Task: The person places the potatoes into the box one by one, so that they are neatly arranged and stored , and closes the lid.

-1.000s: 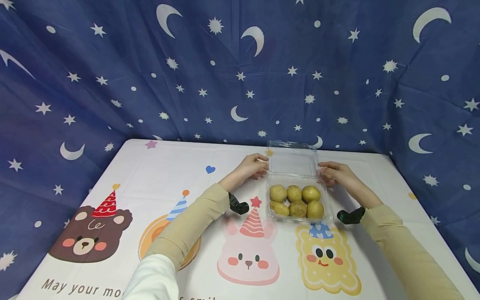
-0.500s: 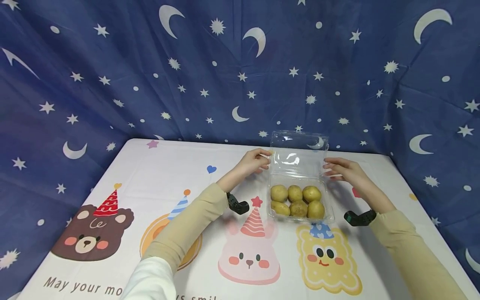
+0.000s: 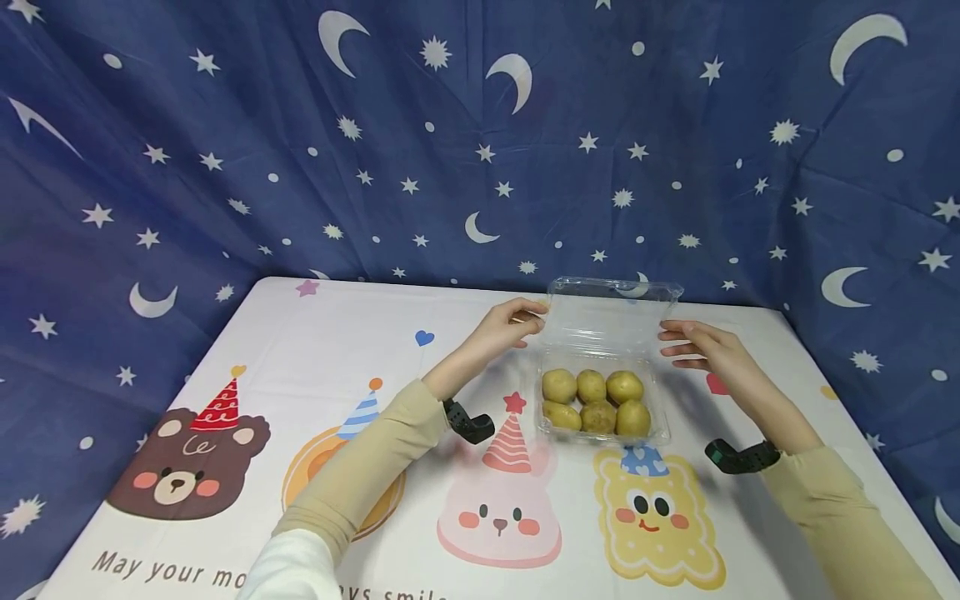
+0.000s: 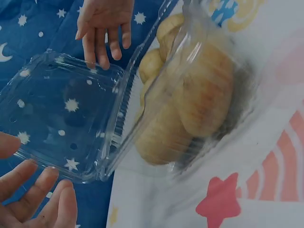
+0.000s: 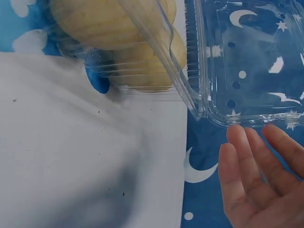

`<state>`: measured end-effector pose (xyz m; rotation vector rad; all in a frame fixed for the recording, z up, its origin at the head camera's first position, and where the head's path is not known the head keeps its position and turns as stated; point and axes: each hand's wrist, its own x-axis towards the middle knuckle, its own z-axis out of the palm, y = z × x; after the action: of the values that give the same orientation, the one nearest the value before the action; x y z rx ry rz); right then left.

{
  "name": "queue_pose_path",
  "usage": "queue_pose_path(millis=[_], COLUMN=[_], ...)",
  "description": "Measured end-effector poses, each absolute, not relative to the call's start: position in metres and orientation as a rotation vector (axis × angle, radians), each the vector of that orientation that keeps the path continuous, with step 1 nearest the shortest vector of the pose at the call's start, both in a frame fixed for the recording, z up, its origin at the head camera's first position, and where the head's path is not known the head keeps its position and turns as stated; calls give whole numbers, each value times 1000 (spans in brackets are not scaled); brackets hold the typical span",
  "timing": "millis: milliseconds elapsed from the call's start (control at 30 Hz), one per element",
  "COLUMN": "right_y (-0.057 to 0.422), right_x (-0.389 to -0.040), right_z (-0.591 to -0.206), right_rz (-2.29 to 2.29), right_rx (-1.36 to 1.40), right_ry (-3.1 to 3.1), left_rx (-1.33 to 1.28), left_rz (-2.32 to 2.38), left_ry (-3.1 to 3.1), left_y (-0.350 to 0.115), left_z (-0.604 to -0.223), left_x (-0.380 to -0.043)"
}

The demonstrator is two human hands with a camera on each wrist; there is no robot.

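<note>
A clear plastic clamshell box [image 3: 662, 421] holds several yellow potatoes [image 3: 590, 387] in its base. Its hinged transparent lid [image 3: 600, 321] leans up and back at the far side. My left hand [image 3: 504, 329] is at the lid's left edge; in the left wrist view its loosely bent fingers [image 4: 35, 194] lie against or very near the rim. At the opposite edge is my right hand [image 3: 708, 346], whose nearly straight fingers [image 5: 259, 171] reach the rim in the right wrist view. Whether they actually touch it is hard to tell.
A white tablecloth [image 3: 360, 321] printed with party animals covers the table. Behind it hangs a blue curtain [image 3: 420, 167] with moons and stars, close to the back edge. Both wrists wear black camera bands [image 3: 468, 422].
The lid rises to a steeper angle, then leans back again, its top edge shifting right. My right hand moves right, away from the box base. The potatoes keep their places.
</note>
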<state>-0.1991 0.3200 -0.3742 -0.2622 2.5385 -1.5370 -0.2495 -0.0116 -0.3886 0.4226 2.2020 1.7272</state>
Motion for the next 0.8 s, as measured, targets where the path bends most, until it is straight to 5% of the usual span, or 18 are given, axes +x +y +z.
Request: queue_pose_path(millis=[800], right_y=[322], right_x=[-148], right_z=[-371], right_rz=[-1470], right_rx=[-412], right_ry=[2608], left_rx=[613], left_rz=[1712], left_ry=[2310], left_y=[-24], left_z=[-387], left_x=[-199])
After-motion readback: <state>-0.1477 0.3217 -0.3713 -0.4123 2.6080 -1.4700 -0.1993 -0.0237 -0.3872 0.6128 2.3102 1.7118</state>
